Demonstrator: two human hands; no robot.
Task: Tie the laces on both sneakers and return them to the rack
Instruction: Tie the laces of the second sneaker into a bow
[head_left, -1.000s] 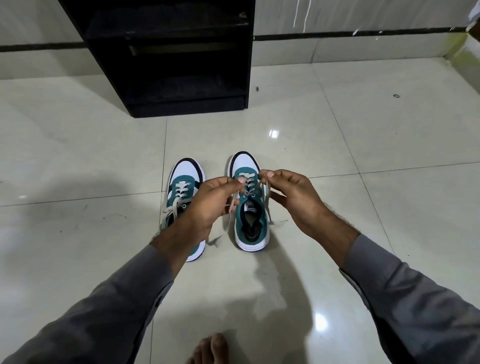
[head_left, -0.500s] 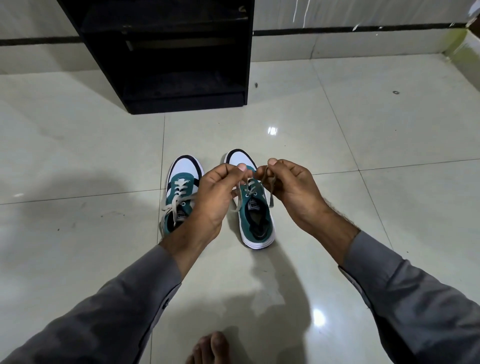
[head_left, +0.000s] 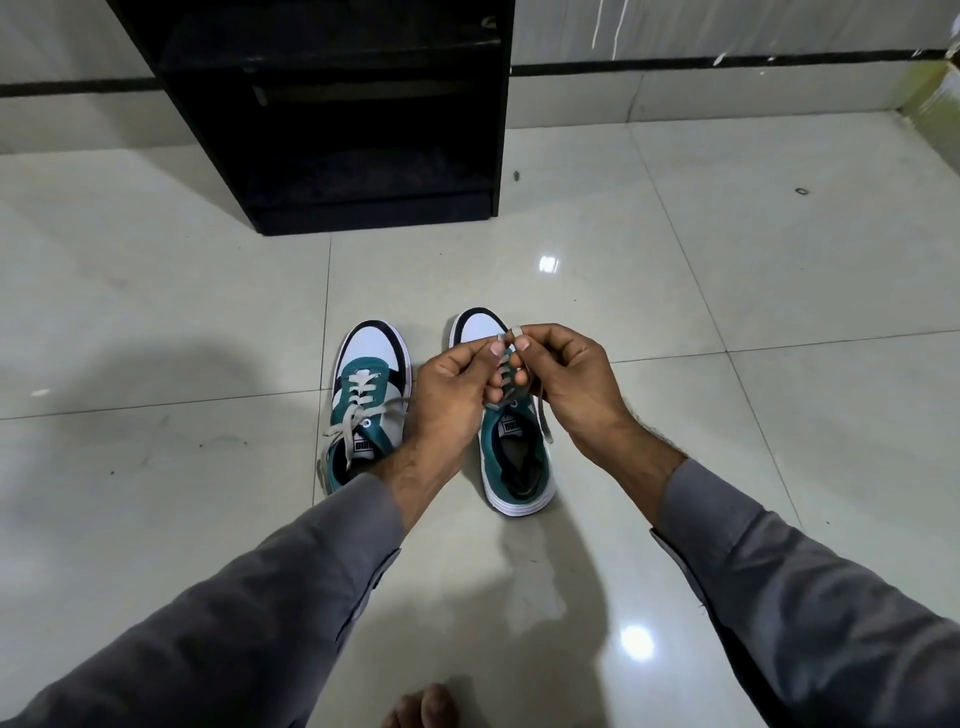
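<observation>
Seen from the head camera, a person in grey sleeves works over two teal-and-white sneakers standing side by side on a glossy tiled floor (head_left: 727, 291), toes pointing toward a black rack (head_left: 332, 114) that stands against the wall beyond them. The left hand (head_left: 452, 384) and right hand (head_left: 566, 374) meet above the right sneaker (head_left: 514, 457), thumbs and forefingers of both pinched together on its grey laces (head_left: 508, 338) at a point over the toe end. One loose lace end hangs down past the right wrist along the shoe's outer side. The remaining fingers of both hands are curled inward, partly hiding the shoe's lacing. The left sneaker (head_left: 369, 395) sits just beside the other, apart from both hands though partly covered by the left forearm; its laces (head_left: 353, 421) lie untied, one strand trailing off to the shoe's left edge. Both shoes rest on the floor well short of the rack, whose lower shelf is dark and hard to make out. Bare toes (head_left: 421, 709) show at the bottom edge of the frame.
</observation>
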